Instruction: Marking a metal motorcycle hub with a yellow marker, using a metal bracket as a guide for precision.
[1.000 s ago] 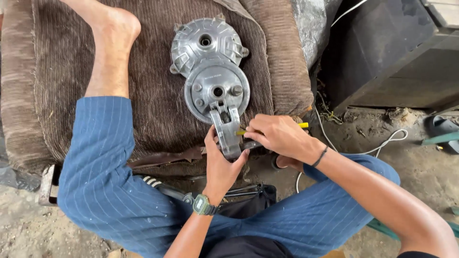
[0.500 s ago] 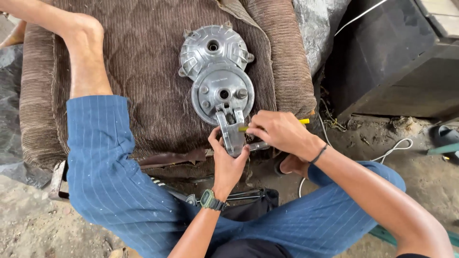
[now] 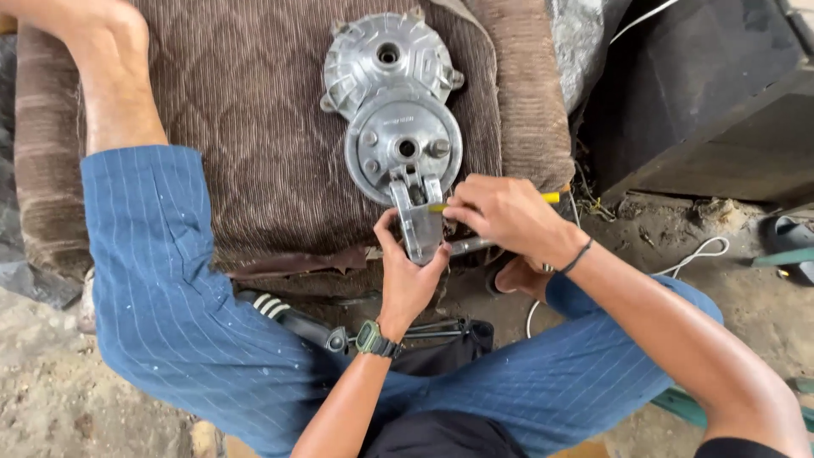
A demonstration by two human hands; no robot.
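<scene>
A round grey metal plate [image 3: 405, 148] with a flat arm sticking out toward me lies on a brown ribbed cushion [image 3: 246, 144]. Behind it sits a second, domed metal housing [image 3: 381, 55]. My left hand [image 3: 409, 267], with a green watch on the wrist, grips the plate's arm from below. My right hand [image 3: 509, 216] holds a thin yellow-handled tool [image 3: 551, 198] whose tip rests against the arm, just right of the left thumb.
My legs in blue striped trousers [image 3: 170, 288] are folded around the cushion, one bare foot resting on it at top left. A black box [image 3: 704, 93] stands at the right. A white cable [image 3: 704, 252] lies on the dirt floor. Dark tools [image 3: 292, 318] lie under my left wrist.
The view has shifted a little, so the cushion and metal parts sit slightly further right in frame. Both hands stay on the plate's arm and the tool.
</scene>
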